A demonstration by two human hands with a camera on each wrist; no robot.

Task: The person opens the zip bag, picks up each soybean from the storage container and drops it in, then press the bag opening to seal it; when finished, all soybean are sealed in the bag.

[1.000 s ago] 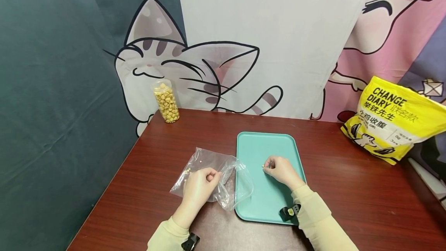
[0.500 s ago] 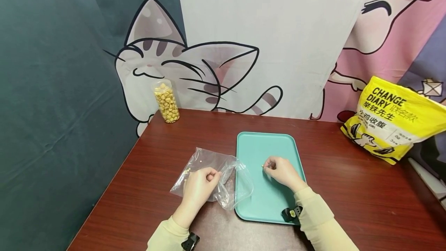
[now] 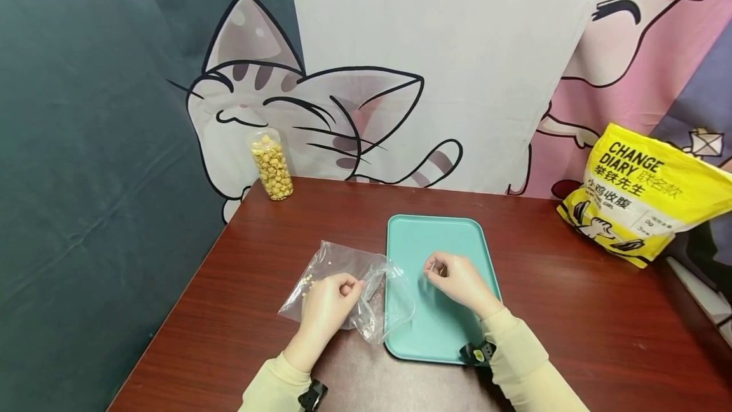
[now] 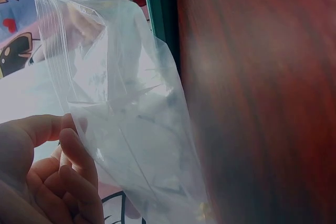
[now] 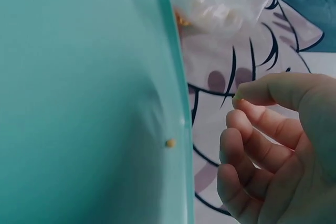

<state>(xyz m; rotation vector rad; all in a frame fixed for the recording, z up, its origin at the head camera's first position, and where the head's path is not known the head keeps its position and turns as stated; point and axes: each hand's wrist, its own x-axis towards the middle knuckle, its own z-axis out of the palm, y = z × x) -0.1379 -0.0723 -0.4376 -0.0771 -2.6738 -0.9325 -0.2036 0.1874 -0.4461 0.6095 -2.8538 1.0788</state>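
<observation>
My left hand (image 3: pixel 330 304) pinches the edge of a clear zip bag (image 4: pixel 131 93) between thumb and forefinger. The bag lies partly on the table, its mouth side overlapping the tray. Several small pale yellow pellets (image 3: pixel 307 280) are in its far-left part. Over the teal tray (image 3: pixel 437 234), my right hand (image 3: pixel 459 280) has thumb and forefinger tips together on a tiny yellowish pellet (image 5: pixel 238 97), best seen in the right wrist view; its other fingers curl loosely. One small round yellow pellet (image 5: pixel 170 143) rests on the tray near its rim.
At the table's far-left corner stands a clear tub of popcorn (image 3: pixel 272 169). A large yellow printed bag (image 3: pixel 635 196) leans at the right. Behind the brown wooden table (image 3: pixel 549 253) hangs a cartoon cat backdrop (image 3: pixel 377 119).
My right hand has shifted slightly left over the tray, and the pellet at its fingertips no longer shows clearly in the head view. The left hand keeps its grip on the bag.
</observation>
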